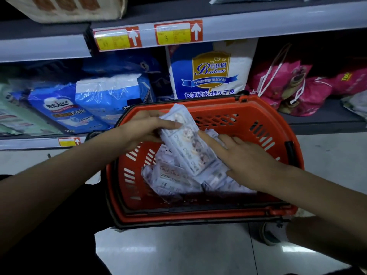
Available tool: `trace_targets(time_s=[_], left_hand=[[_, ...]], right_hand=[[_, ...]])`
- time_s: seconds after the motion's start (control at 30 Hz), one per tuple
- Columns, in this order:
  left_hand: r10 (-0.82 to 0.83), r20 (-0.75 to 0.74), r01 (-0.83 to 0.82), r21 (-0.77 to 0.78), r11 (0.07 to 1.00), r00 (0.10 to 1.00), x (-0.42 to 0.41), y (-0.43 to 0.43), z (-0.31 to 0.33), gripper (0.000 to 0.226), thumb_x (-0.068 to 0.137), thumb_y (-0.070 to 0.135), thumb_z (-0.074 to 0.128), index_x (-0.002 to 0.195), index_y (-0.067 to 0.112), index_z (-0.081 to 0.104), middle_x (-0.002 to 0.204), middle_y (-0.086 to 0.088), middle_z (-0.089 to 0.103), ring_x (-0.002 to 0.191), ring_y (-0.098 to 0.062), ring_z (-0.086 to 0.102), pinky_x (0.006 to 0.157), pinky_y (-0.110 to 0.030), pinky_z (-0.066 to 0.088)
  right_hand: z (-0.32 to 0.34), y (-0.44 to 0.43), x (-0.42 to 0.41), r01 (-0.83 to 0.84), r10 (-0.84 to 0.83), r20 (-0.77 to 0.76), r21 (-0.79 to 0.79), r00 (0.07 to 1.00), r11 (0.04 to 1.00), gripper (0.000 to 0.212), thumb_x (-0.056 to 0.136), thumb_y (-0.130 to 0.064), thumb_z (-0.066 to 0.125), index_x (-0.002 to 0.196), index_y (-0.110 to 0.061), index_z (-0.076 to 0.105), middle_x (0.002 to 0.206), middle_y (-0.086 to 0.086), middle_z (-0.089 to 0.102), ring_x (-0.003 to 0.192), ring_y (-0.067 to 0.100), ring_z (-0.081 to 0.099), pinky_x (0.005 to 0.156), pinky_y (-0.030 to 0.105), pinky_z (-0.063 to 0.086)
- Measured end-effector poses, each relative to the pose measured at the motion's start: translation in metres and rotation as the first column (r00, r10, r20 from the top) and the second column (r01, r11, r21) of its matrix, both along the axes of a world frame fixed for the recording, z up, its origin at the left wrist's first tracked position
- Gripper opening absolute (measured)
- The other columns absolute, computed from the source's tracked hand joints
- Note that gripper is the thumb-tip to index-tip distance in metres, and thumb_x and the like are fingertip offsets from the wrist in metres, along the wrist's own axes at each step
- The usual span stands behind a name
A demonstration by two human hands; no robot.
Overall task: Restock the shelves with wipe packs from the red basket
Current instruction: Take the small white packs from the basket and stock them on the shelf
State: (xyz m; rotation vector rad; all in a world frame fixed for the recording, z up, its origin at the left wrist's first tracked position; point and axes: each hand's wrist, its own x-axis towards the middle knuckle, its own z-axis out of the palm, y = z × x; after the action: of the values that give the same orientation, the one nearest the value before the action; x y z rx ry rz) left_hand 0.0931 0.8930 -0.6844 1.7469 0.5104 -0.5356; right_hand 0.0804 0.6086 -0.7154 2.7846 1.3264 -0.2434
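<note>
At frame centre, the left hand (145, 128) grips a stack of wipe packs (184, 141) over the red basket (258, 124); the right hand (248, 161), fingers straight, seemingly steadies it for lifting.

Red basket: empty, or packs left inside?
Not empty: loose wipe packs lie piled on the floor of the red basket, beneath the long pack that the left hand grips.

Shop aisle: we list metal shelves (278, 22) edged with yellow-and-red price tags (177, 32), bagged hygiene goods (210, 72), a red shopping basket (258, 116), pale tiled floor (178, 251).
</note>
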Motion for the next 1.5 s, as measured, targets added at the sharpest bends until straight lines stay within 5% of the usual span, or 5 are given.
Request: trace_targets(time_s=[0.33, 0.63, 0.93, 1.27, 1.5], left_hand=[[0.344, -0.159, -0.377, -0.29, 0.88, 0.925, -0.021, -0.006, 0.01, 0.029, 0.088, 0.029, 0.078, 0.111, 0.013, 0.074, 0.116, -0.012, 0.078, 0.106, -0.026, 0.076, 0.087, -0.038, 0.062], [0.349, -0.243, -0.417, -0.346, 0.84, 0.905, -0.038, 0.0, 0.013, 0.034, 0.089, 0.034, 0.074, 0.113, 0.009, 0.072, 0.094, -0.013, 0.075, 0.076, -0.026, 0.075, 0.055, -0.027, 0.059], [0.339, -0.101, -0.35, -0.396, 0.849, 0.935, -0.036, 0.013, 0.021, 0.073, 0.091, 0.08, 0.044, 0.116, 0.014, 0.067, 0.066, -0.005, 0.054, 0.063, -0.023, 0.066, 0.062, -0.03, 0.052], [0.288, 0.251, -0.222, -0.262, 0.939, 0.924, -0.029, 0.002, 0.031, 0.045, 0.099, 0.055, 0.056, 0.101, 0.011, 0.051, 0.07, -0.006, 0.05, 0.07, -0.021, 0.065, 0.065, -0.03, 0.053], [0.288, 0.266, -0.202, -0.307, 0.93, 0.92, -0.029, -0.003, 0.035, 0.052, 0.09, 0.055, 0.065, 0.111, 0.009, 0.052, 0.077, -0.009, 0.063, 0.075, -0.022, 0.068, 0.066, -0.029, 0.057]], right_hand=[[0.016, -0.001, 0.016, 0.063, -0.113, 0.09, 0.44, 0.989, 0.896, 0.087, 0.07, -0.012, 0.092, 0.147, -0.021, 0.054, 0.144, 0.017, 0.055, 0.127, 0.027, 0.042, 0.104, 0.051, 0.045], [0.034, 0.003, 0.017, 0.285, -0.066, -0.323, 0.701, 0.944, 0.654, 0.063, 0.078, -0.008, 0.085, 0.132, -0.032, 0.065, 0.138, -0.023, 0.06, 0.131, -0.01, 0.05, 0.107, 0.013, 0.039], [0.065, 0.017, 0.006, 0.69, 0.047, -0.766, 0.602, 0.641, 0.402, 0.043, 0.081, -0.013, 0.078, 0.121, -0.025, 0.069, 0.108, -0.008, 0.077, 0.098, 0.01, 0.074, 0.081, 0.021, 0.059], [0.064, 0.019, 0.027, 0.985, 0.424, -0.894, -0.086, -0.143, 0.151, 0.065, 0.051, -0.026, 0.096, 0.114, -0.023, 0.077, 0.117, 0.01, 0.076, 0.101, 0.033, 0.076, 0.072, 0.043, 0.064], [0.073, 0.021, 0.015, 0.984, 0.418, -0.908, 0.048, -0.029, 0.172, 0.043, 0.081, -0.029, 0.069, 0.124, -0.026, 0.069, 0.121, 0.005, 0.075, 0.108, 0.026, 0.074, 0.077, 0.036, 0.063]])
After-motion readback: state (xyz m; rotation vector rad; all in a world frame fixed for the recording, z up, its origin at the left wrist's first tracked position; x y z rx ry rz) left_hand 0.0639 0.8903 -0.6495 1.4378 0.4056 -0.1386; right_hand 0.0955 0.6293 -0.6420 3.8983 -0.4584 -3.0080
